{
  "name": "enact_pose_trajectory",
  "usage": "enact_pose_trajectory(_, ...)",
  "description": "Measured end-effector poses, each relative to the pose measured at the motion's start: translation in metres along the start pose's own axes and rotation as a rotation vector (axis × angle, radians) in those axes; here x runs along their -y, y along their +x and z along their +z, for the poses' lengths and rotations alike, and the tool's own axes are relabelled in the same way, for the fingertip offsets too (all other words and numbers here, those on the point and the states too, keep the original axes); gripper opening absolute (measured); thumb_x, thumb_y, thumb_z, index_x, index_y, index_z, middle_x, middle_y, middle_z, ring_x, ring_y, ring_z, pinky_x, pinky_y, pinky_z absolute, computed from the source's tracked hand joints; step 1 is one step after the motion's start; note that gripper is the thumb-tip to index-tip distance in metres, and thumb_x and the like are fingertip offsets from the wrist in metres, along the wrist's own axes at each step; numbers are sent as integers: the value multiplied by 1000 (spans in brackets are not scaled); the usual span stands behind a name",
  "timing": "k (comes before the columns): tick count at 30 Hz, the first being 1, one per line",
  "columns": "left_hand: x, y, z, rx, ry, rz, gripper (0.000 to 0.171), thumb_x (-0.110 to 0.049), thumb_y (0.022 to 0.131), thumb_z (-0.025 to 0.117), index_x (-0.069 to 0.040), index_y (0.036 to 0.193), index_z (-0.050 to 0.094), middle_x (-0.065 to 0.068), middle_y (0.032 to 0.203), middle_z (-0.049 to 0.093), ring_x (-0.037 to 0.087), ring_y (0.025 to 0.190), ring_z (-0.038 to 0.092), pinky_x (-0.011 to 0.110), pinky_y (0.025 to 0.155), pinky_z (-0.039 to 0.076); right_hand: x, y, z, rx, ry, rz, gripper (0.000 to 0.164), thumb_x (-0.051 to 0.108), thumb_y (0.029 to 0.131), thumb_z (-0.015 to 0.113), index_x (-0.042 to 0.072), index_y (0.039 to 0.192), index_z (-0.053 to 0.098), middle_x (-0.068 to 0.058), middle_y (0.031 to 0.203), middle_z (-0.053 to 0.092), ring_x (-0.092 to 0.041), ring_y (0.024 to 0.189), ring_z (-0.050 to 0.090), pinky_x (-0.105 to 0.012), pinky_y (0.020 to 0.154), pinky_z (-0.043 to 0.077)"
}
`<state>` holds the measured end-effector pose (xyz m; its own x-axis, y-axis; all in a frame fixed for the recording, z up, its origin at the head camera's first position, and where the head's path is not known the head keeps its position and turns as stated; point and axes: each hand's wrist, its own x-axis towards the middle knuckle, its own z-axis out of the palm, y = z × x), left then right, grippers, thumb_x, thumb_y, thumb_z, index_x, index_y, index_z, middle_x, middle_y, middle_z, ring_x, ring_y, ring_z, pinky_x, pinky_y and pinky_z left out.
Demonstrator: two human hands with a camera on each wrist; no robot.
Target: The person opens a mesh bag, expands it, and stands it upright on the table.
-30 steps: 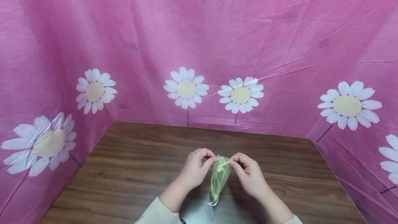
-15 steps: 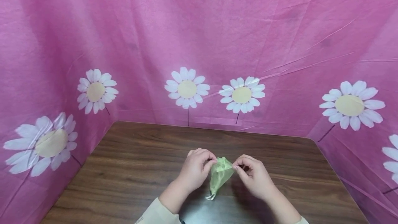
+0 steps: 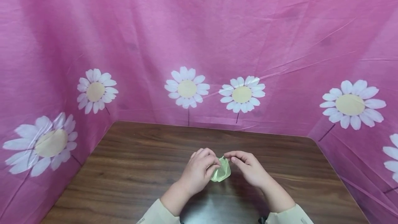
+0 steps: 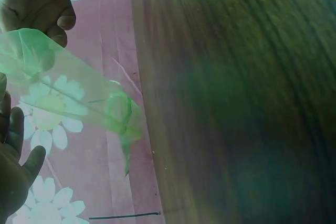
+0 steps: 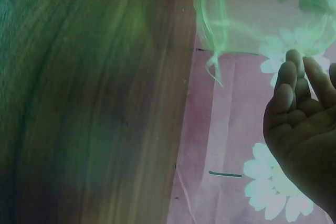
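Observation:
A small sheer pale-green drawstring pouch [image 3: 221, 173] is held up between both hands, above the table. My left hand [image 3: 199, 170] grips its mouth from the left; in the left wrist view its fingertips show through the sheer fabric of the pouch [image 4: 79, 77]. My right hand [image 3: 248, 168] pinches at the upper right edge with index finger and thumb. From below, the right wrist view shows the right hand [image 5: 307, 124] with its other fingers loosely extended. A thin drawstring tail [image 5: 214, 69] dangles from the pouch's lower end.
A dark wood-grain table [image 3: 140, 158] lies beneath the hands. A pink cloth [image 3: 199, 27] printed with white daisies hangs behind it and on both sides, close along the table's edges.
The pouch's long lower end has swung out of sight in the head view, leaving a short rounded shape. The left fingers have moved over its mouth; the right hand has come slightly inward.

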<state>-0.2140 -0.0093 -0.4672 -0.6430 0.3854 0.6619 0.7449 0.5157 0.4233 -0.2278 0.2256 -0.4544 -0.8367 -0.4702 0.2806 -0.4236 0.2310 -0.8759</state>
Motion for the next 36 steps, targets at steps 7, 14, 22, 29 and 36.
enact_pose_trajectory(7, 2, -2, 2, 13, -2, -10, 7, -25, 96, 73, -18, 95, 70, -4, 103, 66, 17, 98, 61, 37, 87, 49, -1, -2, 3, -6, 0, -10, 20, -5, 100, 59, -6, 114, 72, -14, 104, 76, -11, 89, 67, -28, 75, 55)
enact_pose_trajectory(14, 1, -1, 0, 33, 16, -23, 5, -22, 96, 73, -18, 95, 71, -4, 104, 66, 17, 99, 61, 38, 86, 48, -4, -6, 0, -2, -31, -51, 15, -8, 92, 70, 4, 101, 76, -2, 88, 72, -8, 76, 60, -25, 63, 51)
enact_pose_trajectory(22, 4, -3, 1, 17, 36, -9, 7, -24, 97, 72, -18, 95, 71, -4, 102, 66, 17, 98, 61, 37, 85, 49, 1, -9, -2, 33, -114, -21, 7, 3, 95, 76, 9, 92, 74, 1, 86, 71, -8, 78, 61, -27, 67, 53)
enact_pose_trajectory(29, 3, -4, -1, 39, 33, -12, 6, -25, 97, 73, -19, 96, 71, -4, 103, 65, 17, 98, 61, 37, 84, 50, 2, -7, 3, -40, -172, -89, 32, -4, 88, 79, 6, 116, 71, -2, 93, 64, -10, 77, 58, -27, 63, 52)
enact_pose_trajectory(36, 2, -6, -1, 49, 11, -9, 7, -24, 99, 70, -18, 97, 71, -4, 103, 65, 17, 98, 62, 38, 85, 51, -4, -6, 7, -63, -251, -142, 21, -2, 88, 81, 13, 102, 79, 3, 96, 69, -7, 76, 58, -26, 60, 52)
